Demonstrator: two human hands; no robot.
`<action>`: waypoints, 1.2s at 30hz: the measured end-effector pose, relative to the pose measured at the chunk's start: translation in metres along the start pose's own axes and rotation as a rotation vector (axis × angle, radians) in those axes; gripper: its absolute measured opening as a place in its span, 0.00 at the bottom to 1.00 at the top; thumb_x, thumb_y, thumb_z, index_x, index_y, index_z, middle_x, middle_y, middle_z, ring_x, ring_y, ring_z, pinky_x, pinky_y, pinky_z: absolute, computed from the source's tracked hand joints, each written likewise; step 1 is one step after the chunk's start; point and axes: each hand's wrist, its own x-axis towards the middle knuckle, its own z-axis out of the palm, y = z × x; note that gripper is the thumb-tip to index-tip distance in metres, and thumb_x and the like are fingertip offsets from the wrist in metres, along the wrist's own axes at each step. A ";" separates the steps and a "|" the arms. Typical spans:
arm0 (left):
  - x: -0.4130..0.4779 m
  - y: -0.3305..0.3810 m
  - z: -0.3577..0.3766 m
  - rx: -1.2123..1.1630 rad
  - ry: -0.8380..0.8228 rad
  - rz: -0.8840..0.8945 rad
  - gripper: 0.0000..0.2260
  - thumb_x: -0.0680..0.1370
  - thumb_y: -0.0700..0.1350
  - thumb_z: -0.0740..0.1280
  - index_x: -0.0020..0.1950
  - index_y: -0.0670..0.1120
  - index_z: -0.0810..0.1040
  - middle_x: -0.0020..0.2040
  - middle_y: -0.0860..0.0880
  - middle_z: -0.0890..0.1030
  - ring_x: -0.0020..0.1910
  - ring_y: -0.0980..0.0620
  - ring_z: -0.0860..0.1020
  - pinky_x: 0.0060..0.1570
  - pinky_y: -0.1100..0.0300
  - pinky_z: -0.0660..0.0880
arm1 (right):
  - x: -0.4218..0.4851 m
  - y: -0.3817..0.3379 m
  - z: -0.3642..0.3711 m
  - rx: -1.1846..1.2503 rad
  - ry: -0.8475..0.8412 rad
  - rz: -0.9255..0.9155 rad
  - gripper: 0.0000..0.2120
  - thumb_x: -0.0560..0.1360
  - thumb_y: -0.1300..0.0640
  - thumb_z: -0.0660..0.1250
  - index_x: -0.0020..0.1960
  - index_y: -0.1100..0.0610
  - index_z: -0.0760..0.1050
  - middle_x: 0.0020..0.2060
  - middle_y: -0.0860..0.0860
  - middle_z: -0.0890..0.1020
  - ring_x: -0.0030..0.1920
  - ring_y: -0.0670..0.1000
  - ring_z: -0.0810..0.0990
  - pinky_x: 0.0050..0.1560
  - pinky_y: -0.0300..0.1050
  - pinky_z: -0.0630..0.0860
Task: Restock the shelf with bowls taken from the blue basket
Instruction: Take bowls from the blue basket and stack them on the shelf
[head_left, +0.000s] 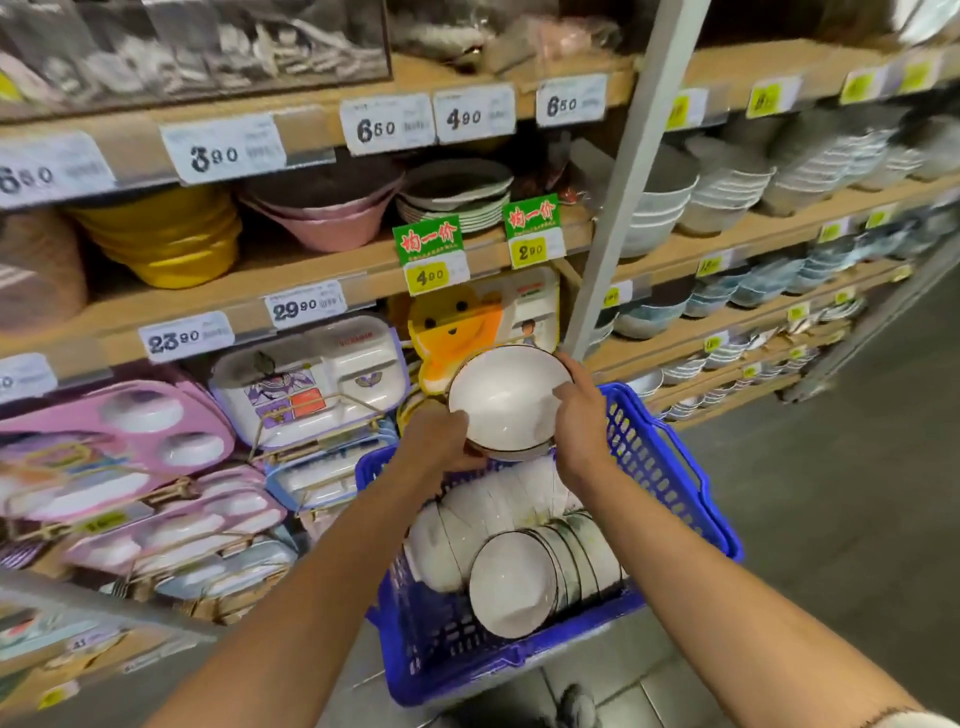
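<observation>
Bowls (506, 400), a small nested stack of white dark-rimmed ceramic, hang between the 2 hands just above the blue basket (675, 467). Left hand (441, 441) curls under the stack's side; right hand (582, 415) pinches the opposite rim, thumb inside. Likely rigid, glazed, slick and chippable (heavier stacked), so base support seems wise. Beyond the hands, a grey upright (623, 182) and shelf lips (104, 322) crowd the route; spare bowls (519, 577) lie below the wrists.
</observation>
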 end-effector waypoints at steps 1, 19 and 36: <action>-0.003 0.007 0.002 0.025 0.007 0.025 0.10 0.81 0.37 0.60 0.40 0.44 0.69 0.40 0.43 0.77 0.28 0.53 0.79 0.26 0.62 0.77 | 0.000 -0.012 -0.004 0.039 0.017 0.020 0.24 0.75 0.65 0.52 0.66 0.50 0.75 0.64 0.53 0.75 0.60 0.55 0.74 0.57 0.53 0.76; -0.069 0.166 0.234 -0.620 -0.320 0.294 0.13 0.75 0.42 0.57 0.52 0.44 0.81 0.43 0.46 0.86 0.48 0.44 0.81 0.45 0.55 0.76 | 0.023 -0.199 -0.242 0.199 0.015 -0.027 0.19 0.72 0.67 0.55 0.55 0.53 0.78 0.50 0.56 0.80 0.49 0.59 0.79 0.43 0.50 0.77; -0.077 0.290 0.405 -0.813 0.004 0.348 0.06 0.72 0.42 0.60 0.44 0.48 0.76 0.49 0.42 0.80 0.48 0.40 0.78 0.44 0.51 0.74 | 0.124 -0.290 -0.351 0.279 0.037 -0.112 0.08 0.70 0.56 0.63 0.48 0.53 0.77 0.50 0.57 0.80 0.48 0.59 0.78 0.40 0.47 0.72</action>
